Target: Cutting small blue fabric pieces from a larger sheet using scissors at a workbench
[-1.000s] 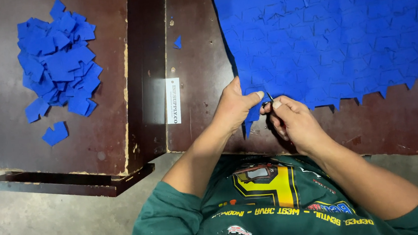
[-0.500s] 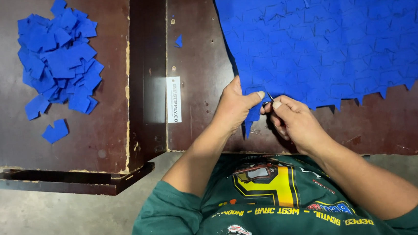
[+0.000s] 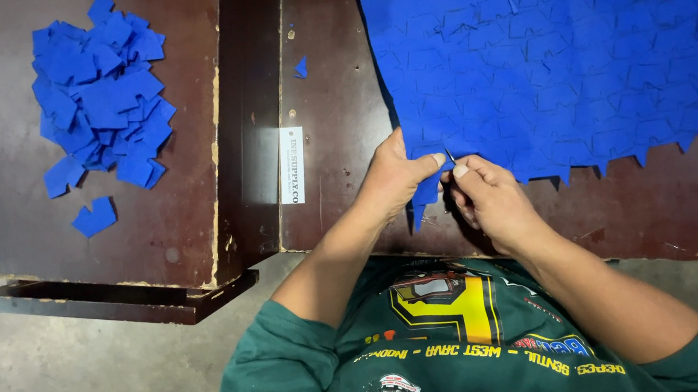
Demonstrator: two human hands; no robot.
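Observation:
A large sheet of joined blue fabric pieces point(image 3: 553, 67) covers the dark brown table point(image 3: 339, 164) at the upper right. My left hand point(image 3: 393, 181) pinches the sheet's near left corner, where a blue fabric piece point(image 3: 426, 192) hangs down in a point. My right hand point(image 3: 488, 198) is closed next to it, fingertips together on a thin needle point(image 3: 449, 155) whose tip sticks up at the fabric's edge. The two hands almost touch.
A pile of loose blue fabric squares point(image 3: 101, 103) lies on the lower left table point(image 3: 16, 236), with two strays below it. One small blue scrap point(image 3: 301, 67) and a white label point(image 3: 291, 165) sit near the table's left edge. Concrete floor shows below.
Both hands stay at the sheet's corner. The needle tip now stands up more clearly between the fingertips; otherwise nothing has shifted.

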